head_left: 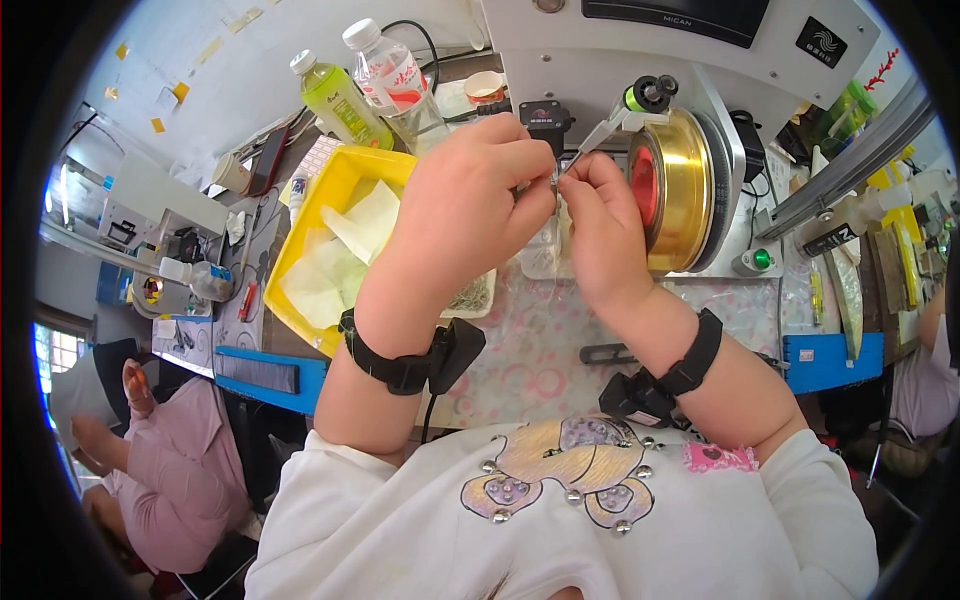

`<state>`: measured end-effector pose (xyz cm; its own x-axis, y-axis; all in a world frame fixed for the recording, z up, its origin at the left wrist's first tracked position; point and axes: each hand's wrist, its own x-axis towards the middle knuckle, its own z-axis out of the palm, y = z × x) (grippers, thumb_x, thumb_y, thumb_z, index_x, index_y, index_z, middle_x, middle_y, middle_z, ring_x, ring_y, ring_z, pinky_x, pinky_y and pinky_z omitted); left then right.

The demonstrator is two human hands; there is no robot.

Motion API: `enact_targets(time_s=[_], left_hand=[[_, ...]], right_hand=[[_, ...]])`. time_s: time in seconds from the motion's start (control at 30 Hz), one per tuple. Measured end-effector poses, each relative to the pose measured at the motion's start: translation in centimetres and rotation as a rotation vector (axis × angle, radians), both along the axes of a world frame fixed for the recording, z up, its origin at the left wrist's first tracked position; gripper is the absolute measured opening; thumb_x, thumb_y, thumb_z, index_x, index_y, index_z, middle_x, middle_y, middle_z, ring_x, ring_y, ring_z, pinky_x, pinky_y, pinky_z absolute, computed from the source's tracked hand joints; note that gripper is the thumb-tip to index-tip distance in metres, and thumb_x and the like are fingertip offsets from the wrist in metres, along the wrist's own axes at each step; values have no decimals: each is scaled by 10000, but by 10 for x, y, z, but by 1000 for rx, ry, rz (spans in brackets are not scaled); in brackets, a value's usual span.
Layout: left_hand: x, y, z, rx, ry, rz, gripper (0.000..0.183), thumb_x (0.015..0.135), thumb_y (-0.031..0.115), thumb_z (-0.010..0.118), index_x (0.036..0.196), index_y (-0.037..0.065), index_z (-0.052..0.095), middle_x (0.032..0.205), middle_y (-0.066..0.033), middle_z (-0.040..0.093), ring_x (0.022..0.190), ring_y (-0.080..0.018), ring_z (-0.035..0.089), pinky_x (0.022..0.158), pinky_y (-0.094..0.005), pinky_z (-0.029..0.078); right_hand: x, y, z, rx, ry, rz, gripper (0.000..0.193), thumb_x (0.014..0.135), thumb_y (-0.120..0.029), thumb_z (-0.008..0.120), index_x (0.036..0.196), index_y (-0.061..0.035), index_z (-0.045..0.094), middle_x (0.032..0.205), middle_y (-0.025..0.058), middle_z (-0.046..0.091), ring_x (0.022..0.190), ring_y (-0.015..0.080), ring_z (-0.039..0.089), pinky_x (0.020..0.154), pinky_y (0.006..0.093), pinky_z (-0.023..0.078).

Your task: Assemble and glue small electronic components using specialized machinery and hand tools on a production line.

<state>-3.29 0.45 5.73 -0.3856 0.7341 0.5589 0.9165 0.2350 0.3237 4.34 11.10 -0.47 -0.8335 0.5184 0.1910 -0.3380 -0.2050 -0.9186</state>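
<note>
My left hand (470,205) and my right hand (600,230) meet above the workbench, fingertips pinched together on a thin wire (560,178) that I can barely make out. Both wrists wear black bands with small black units. Just right of my right hand stands a gold-coloured drum (685,190) with a red inside, part of a grey machine (690,60). A white tool with a green and black knob (640,100) slants above my fingers. A small clear plastic bag (545,250) lies below the hands on a flowered mat (530,350).
A yellow tray (320,215) with pale green sheets sits on the left. Behind it stand a green bottle (340,100) and a clear bottle (390,70). Blue bench edges (830,360) run along the front. Another person in pink (180,470) sits lower left; someone else is at the right rim.
</note>
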Motion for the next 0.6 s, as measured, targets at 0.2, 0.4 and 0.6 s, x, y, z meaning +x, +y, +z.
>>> enact_targets(time_s=[0.2,0.4,0.6], left_hand=[[0,-3,-10,150,159,11,102,663,43,654,763,62,645,765,-66,572,724,-260,553,630,-337,448],[2,-2,-21,227,147,8,163,646,2,679,799,57,663,801,-71,582,757,-250,560,659,-337,454],[7,-4,-38,281,271,53,209,622,24,653,821,88,665,816,-50,578,728,-239,534,645,-344,445]], right_hand=[[-2,1,-5,77,61,-15,57,865,-63,489,818,-32,481,726,-28,465,662,32,394,564,203,349],[-1,0,-3,72,15,-58,77,852,-65,508,786,-32,489,683,-31,465,628,35,401,533,212,353],[-4,1,-7,171,14,-114,79,841,-67,530,781,-31,492,667,-36,464,612,34,404,522,215,351]])
